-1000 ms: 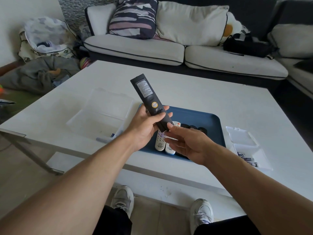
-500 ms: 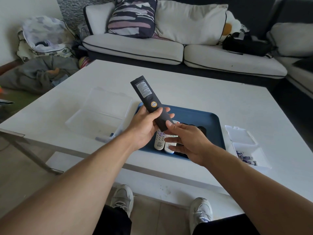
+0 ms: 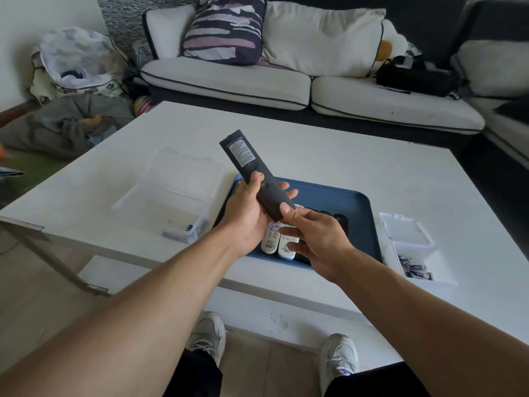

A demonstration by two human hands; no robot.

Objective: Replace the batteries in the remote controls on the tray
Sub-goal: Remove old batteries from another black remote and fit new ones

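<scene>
Fingers of left hand (image 3: 246, 213) wrap the black remote (image 3: 254, 171), back side up, above the tray (image 3: 337, 202); right hand (image 3: 317, 239) thumb presses its cover (still shut). Other remotes (image 3: 279, 243) wait on tray. Early stage, I'd say.

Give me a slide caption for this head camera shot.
Left hand grips a black remote back-side up over the blue tray; right hand thumbs its lower end.
</scene>
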